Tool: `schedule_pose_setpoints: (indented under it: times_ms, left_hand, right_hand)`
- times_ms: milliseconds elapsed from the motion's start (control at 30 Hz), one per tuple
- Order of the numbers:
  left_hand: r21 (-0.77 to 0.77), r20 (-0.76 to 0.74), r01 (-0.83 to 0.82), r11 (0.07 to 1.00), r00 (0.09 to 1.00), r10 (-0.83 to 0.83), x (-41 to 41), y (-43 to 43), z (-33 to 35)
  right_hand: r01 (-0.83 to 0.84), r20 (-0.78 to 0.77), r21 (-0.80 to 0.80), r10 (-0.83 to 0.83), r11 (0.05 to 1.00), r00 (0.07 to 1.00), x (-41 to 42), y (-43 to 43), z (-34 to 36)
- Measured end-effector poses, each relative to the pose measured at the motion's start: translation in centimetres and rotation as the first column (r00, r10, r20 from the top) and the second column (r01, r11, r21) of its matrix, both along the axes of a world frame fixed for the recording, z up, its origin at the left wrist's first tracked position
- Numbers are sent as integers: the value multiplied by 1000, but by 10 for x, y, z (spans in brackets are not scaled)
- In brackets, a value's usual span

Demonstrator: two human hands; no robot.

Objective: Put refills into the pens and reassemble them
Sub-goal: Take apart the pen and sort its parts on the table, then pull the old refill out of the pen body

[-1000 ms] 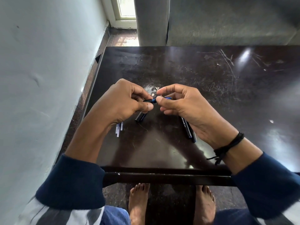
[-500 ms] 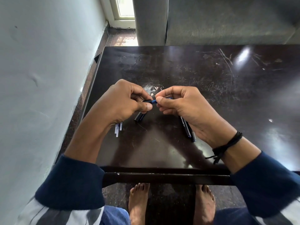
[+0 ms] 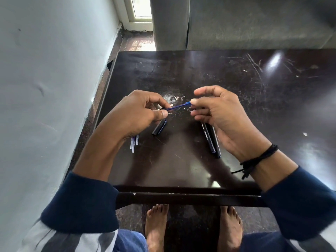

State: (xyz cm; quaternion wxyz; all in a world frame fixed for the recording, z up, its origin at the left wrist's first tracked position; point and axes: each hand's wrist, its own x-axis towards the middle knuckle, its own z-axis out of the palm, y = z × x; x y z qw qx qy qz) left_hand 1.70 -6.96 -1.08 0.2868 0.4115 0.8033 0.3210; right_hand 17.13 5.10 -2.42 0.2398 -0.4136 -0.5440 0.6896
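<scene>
A thin blue refill [image 3: 179, 106] spans the gap between my hands above the dark table [image 3: 236, 84]. My left hand [image 3: 140, 113] pinches its near end together with a small part I cannot make out. The fingertips of my right hand [image 3: 216, 113] hold its far end. A short black pen cap [image 3: 159, 128] lies on the table just below my left hand. Two dark pen barrels [image 3: 211, 140] lie side by side under my right palm. Pale spare refills [image 3: 134, 143] show beneath my left wrist.
A white wall [image 3: 45, 88] runs close along the table's left edge. A grey sofa [image 3: 254, 22] stands beyond the far edge. The table's front rail [image 3: 181, 198] is near my body, with my bare feet below it.
My hands have drawn apart, so a longer stretch of the blue refill shows between them. My right hand has moved right and its index finger has lifted.
</scene>
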Motion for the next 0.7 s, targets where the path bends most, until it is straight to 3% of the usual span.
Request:
schedule_pose_setpoints:
  times_ms: [133,233,333,433,567,700]
  left_hand:
    - [-4,7,-34,999,999,34,-3,-1,-1]
    - [-20,-18,-60,998,998,60,-2,0,-4]
    - [-16,-32,-83,996,996,82,-2,2,-5]
    - [-3,-28,-106,994,994,106,-2,2,-6]
    - [2,9,-127,992,992,127,0,2,-4]
    - [-2,36,-127,992,991,127,3,3,-3]
  right_hand:
    - [179,-35,-89,-183,980,983,4,5,4]
    - [179,80,51,-183,982,980,7,9,4]
    - [4,271,293,-87,956,959,7,4,2]
    - [-264,501,464,-4,845,866,7,-5,0]
    - [-488,642,471,94,735,761,7,-16,-5]
    - [-540,674,493,93,682,733,6,-19,-11]
